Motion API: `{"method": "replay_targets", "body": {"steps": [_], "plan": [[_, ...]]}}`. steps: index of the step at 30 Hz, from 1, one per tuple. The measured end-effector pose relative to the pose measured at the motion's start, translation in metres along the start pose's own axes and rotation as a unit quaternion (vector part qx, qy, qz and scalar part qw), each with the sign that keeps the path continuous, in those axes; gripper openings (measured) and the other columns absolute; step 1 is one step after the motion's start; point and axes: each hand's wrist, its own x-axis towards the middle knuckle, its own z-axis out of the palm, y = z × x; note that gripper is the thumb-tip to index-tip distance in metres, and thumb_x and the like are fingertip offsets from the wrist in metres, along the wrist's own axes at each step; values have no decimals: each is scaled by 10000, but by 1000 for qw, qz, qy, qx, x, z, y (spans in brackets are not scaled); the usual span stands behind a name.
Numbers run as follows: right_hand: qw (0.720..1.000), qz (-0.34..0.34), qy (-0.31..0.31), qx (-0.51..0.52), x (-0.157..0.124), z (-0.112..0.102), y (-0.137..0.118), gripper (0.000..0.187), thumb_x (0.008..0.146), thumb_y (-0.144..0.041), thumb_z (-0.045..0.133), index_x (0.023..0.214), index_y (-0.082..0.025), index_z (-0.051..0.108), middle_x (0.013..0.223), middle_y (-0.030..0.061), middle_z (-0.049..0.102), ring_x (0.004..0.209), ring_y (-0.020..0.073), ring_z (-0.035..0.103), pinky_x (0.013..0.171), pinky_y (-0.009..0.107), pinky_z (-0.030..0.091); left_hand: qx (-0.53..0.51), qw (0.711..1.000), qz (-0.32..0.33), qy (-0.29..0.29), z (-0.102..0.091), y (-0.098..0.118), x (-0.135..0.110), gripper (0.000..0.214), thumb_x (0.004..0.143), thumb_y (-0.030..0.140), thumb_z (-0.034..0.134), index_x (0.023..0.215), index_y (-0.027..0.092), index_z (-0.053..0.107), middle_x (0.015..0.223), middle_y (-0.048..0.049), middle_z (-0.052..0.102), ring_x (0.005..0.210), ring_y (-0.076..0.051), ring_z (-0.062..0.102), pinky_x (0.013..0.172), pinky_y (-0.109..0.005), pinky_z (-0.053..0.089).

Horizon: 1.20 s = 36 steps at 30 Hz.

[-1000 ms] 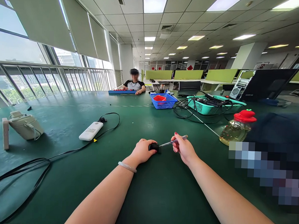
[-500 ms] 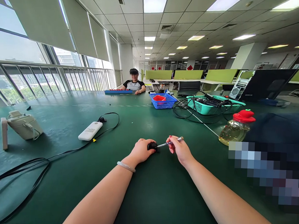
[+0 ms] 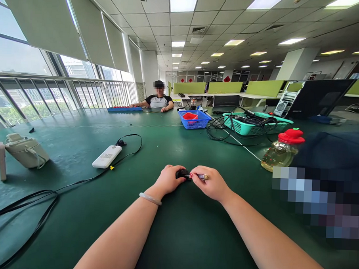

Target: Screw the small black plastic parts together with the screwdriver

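Note:
On the green table (image 3: 175, 229), my left hand (image 3: 167, 179) is curled around a small black object (image 3: 182, 174), holding it down on the surface. My right hand (image 3: 211, 184) pinches a thin clear-handled screwdriver (image 3: 202, 176), its tip pushed against the black object. The two hands almost touch. A pale bangle (image 3: 150, 198) sits on my left wrist. Most of the tool's shaft is hidden by my fingers.
A white power strip (image 3: 106, 156) with a black cable (image 3: 46, 192) lies to the left, a beige device (image 3: 25, 151) further left. A bottle with a red cap (image 3: 281, 151) stands right. A blue basket (image 3: 194, 120) and teal basket (image 3: 251, 125) sit behind. Another person (image 3: 158, 100) sits at the far end.
My right hand slid left toward the left hand, and the screwdriver went from angled up to the right to nearly level, pushed into the black object. The left hand stayed put.

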Motion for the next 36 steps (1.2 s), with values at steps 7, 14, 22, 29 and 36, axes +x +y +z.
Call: {"method": "replay_targets", "body": {"steps": [7,14,22,29,36], "plan": [[999,-7,28,-14,0,2,-1,284,933,-311,440,726,-244,624,698,32,620,648,171,568,633,285,421,-10,1000,-8,-2,1,0,1,442,792,267,699,1232,248,655,1130,-29,727,1101,-253,587,971,-353,478],[986,113,106,-53,2,-1,11,263,900,-353,458,756,-236,645,769,39,660,687,180,583,629,284,419,-10,1000,-28,-7,0,2,0,601,785,265,716,1363,238,554,1168,-43,714,1180,-262,566,1037,-380,446],[925,284,158,195,5,-1,32,388,818,-562,515,721,-204,630,565,-11,518,486,140,481,493,276,389,5,1000,-15,-20,-1,3,-1,534,745,307,749,1265,249,643,1126,-54,711,1161,-277,565,1003,-382,473],[923,295,97,229,7,0,32,260,748,-432,515,647,-203,585,520,-39,469,455,116,431,478,260,355,16,999,-8,-33,0,3,1,485,768,270,742,1246,284,663,1071,-56,705,1115,-255,600,984,-359,484],[945,268,60,179,5,-5,25,202,719,-353,464,635,-216,586,514,-37,452,488,135,432,503,271,335,19,999,-9,-35,1,3,1,493,792,243,722,1276,292,643,1118,-61,694,1139,-251,599,1009,-368,478]]}}
